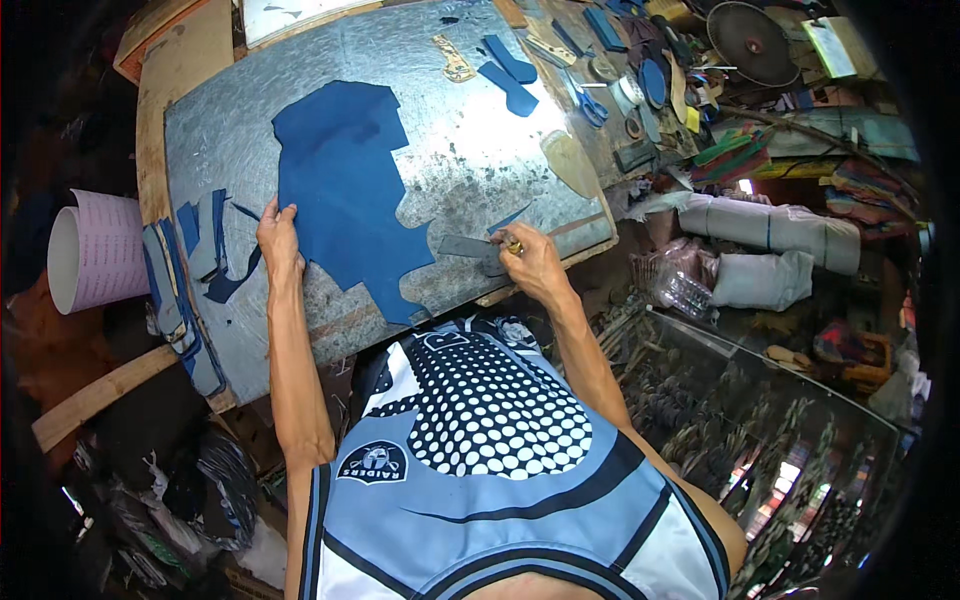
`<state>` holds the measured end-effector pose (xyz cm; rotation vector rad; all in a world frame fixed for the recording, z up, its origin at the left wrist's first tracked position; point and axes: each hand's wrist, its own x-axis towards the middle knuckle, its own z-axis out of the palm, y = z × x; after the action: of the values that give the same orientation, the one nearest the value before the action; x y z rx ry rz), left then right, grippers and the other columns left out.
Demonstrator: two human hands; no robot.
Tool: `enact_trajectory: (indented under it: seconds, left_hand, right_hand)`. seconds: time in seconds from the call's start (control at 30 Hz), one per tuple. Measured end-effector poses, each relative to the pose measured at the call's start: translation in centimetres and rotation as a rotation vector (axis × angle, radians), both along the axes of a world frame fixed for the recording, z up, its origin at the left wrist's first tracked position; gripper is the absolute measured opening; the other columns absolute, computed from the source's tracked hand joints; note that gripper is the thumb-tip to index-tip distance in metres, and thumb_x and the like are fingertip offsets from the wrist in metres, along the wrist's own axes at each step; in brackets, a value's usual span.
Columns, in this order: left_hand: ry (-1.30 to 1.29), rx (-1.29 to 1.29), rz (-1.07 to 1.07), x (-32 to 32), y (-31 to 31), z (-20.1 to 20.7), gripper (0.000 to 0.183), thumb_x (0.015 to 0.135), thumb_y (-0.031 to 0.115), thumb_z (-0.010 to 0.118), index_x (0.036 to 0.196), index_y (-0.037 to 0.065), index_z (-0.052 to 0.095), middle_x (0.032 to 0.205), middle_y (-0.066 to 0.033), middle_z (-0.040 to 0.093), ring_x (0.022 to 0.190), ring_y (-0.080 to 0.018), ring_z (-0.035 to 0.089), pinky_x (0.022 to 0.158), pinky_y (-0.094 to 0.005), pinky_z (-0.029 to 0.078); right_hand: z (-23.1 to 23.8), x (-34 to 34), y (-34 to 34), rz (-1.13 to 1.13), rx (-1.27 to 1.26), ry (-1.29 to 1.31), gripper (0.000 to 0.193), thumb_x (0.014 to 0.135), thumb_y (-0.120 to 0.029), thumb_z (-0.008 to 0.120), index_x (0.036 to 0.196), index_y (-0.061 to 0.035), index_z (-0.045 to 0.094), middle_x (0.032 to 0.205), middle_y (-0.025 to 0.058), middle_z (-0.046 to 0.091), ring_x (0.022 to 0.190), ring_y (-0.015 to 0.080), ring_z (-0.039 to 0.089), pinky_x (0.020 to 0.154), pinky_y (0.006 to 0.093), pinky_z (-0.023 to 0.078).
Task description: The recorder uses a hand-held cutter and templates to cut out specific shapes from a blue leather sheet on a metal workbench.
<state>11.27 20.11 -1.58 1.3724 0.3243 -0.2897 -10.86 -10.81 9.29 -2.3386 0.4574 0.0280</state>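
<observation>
1. On the metal-faced worktop [230,140], a large blue sheet [345,190] with an irregular, notched outline lies flat; it is the landmark for every place below.
2. At the sheet's left edge is the left hand [280,238], partly curled, thumb and fingertips at the border; whether it pinches the material or only rests there, I cannot tell.
3. Right of the sheet's near part, and apart from it, the right hand [530,262] is closed around a small tool [514,244], mostly hidden by the fingers.
4. Between the sheet and the right hand lies a dark flat strip [462,246]; whether it belongs to the held tool is unclear. A narrow blue sliver [510,218] lies just beyond that hand.
5. Left of the sheet are blue and grey offcuts [208,240], and farther left a curled pale pink sheet [115,245].
6. Beyond the sheet to the right are two blue cut pieces [508,90], a tan patterned piece [452,60] and blue-handled scissors [590,108].
7. Well to the right of the sheet is a rounded tan piece [569,166].
</observation>
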Motion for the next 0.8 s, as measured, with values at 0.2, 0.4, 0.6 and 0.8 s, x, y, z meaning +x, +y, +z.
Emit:
enact_trajectory:
  seconds: [0.2,0.4,0.6,0.8]
  left_hand:
    - [0.018,0.159,-0.09,-1.0,0.4,4.7,0.048,0.094,0.004,0.056,0.139,-0.009,0.044,0.114,-0.0172,0.068,0.098,-0.0201,0.066,0.086,-0.0292,0.052]
    - [0.056,0.113,-0.282,-3.0,3.5,1.6,0.056,0.095,0.012,0.061,0.144,-0.007,0.041,0.116,-0.0186,0.068,0.094,-0.0192,0.068,0.08,-0.0305,0.054]
    - [0.099,0.2,-0.338,-5.6,4.9,3.0,0.061,0.093,0.011,0.063,0.147,-0.004,0.038,0.098,-0.0112,0.07,0.08,-0.0145,0.067,0.064,-0.0282,0.055]
    - [-0.024,0.414,-0.37,-6.9,5.0,2.4,0.064,0.089,0.009,0.063,0.147,-0.002,0.04,0.07,-0.0073,0.065,0.062,-0.0113,0.061,0.056,-0.0284,0.051]
  right_hand:
    - [-0.4,0.2,0.2,0.01,0.058,-0.018,0.022,0.081,-0.005,0.061,0.101,0.0021,0.068,0.094,0.0182,0.067,0.086,0.0326,0.065,0.078,0.0391,0.051]
    - [-0.4,1.6,1.4,-0.015,-0.005,-0.027,0.017,0.086,-0.007,0.061,0.099,0.0019,0.068,0.089,0.0142,0.068,0.077,0.0201,0.065,0.071,0.0309,0.05]
    - [-0.8,3.3,2.8,-0.113,0.156,0.056,0.015,0.089,-0.008,0.063,0.099,0.0018,0.069,0.078,0.0044,0.065,0.07,0.0093,0.055,0.064,0.0269,0.046]
    - [-0.4,3.5,3.9,-0.131,0.155,0.113,0.017,0.089,-0.008,0.061,0.1,0.0016,0.07,0.079,0.0098,0.067,0.07,0.0116,0.058,0.064,0.029,0.048]
